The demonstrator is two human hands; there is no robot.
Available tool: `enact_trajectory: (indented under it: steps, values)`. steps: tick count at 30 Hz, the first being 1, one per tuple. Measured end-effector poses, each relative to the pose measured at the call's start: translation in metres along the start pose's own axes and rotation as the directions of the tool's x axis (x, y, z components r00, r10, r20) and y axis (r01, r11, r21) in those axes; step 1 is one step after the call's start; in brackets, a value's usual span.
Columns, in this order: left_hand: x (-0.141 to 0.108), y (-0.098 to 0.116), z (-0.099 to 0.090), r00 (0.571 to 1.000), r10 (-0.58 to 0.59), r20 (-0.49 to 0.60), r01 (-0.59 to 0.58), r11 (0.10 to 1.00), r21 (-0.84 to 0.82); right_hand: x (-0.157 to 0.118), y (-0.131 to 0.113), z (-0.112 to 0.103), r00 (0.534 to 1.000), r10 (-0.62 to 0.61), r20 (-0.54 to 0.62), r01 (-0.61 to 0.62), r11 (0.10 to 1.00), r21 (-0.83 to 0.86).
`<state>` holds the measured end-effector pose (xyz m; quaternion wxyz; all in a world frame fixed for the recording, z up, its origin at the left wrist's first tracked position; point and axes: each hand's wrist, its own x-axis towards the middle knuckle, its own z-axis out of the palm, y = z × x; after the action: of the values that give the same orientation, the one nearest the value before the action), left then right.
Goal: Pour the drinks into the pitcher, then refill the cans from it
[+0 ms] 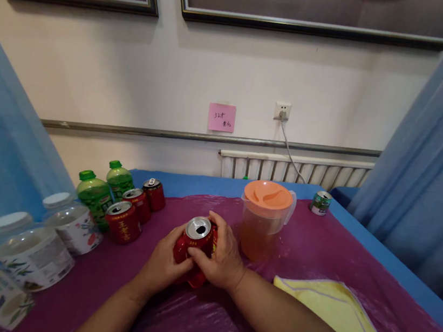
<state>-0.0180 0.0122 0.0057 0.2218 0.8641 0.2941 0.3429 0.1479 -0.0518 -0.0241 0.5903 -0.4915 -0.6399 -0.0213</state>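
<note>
An opened red can (198,230) is upright between my two hands, its silver top and dark mouth hole facing up. My left hand (163,262) wraps its left side and my right hand (224,253) wraps the right side, thumbs at the front. Something red and glossy shows below and around the can between the hands; I cannot make out what it is. Just right of my right hand stands a clear pitcher (260,236) with an orange lid and amber liquid inside. Three more red cans (123,222) stand to the left.
Two green bottles (94,193) and white-lidded clear jars (33,253) line the left side. A green can (320,203) is at the back right. A yellow cloth (332,317) lies at the right front on the purple table cover (384,296). Blue curtains hang at both sides.
</note>
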Motion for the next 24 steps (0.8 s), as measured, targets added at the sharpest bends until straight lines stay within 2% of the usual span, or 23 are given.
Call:
enact_trajectory:
  steps: [5, 10, 14, 17, 20, 22, 23, 24]
  values:
    - [0.004, -0.004, 0.001, 0.997, -0.023, -0.067, 0.024, 1.0, 0.014, 0.003, -0.002, -0.002, 0.999, -0.049, 0.002, 0.049, 0.998, -0.037]
    - [0.006, -0.008, 0.002, 0.991, -0.055, -0.125, 0.059, 0.998, 0.022, 0.01, -0.017, -0.013, 0.967, -0.256, -0.017, 0.253, 0.962, -0.106]
    - [0.006, -0.008, 0.006, 0.988, -0.076, -0.136, 0.079, 0.997, 0.016, 0.022, -0.044, -0.025, 0.923, -0.385, 0.002, 0.382, 0.916, -0.123]
    - [0.006, -0.009, 0.007, 0.99, -0.072, -0.123, 0.074, 0.997, 0.009, 0.034, -0.066, -0.045, 0.908, -0.419, 0.012, 0.418, 0.904, -0.091]
    - [0.006, -0.012, 0.006, 0.992, -0.063, -0.108, 0.062, 0.998, -0.007, 0.048, -0.07, -0.078, 0.894, -0.448, 0.001, 0.448, 0.892, -0.067]
    - [0.006, -0.013, 0.004, 0.993, -0.072, -0.096, 0.072, 0.997, 0.004, 0.061, -0.059, -0.104, 0.9, -0.423, -0.104, 0.414, 0.905, -0.099]
    - [0.006, -0.013, 0.004, 0.993, -0.078, -0.086, 0.079, 0.997, 0.011, 0.07, -0.049, -0.116, 0.897, -0.387, -0.214, 0.371, 0.922, -0.115]
    - [0.006, -0.014, 0.003, 0.994, -0.081, -0.078, 0.082, 0.996, 0.015, 0.08, -0.039, -0.127, 0.872, -0.36, -0.331, 0.342, 0.933, -0.114]
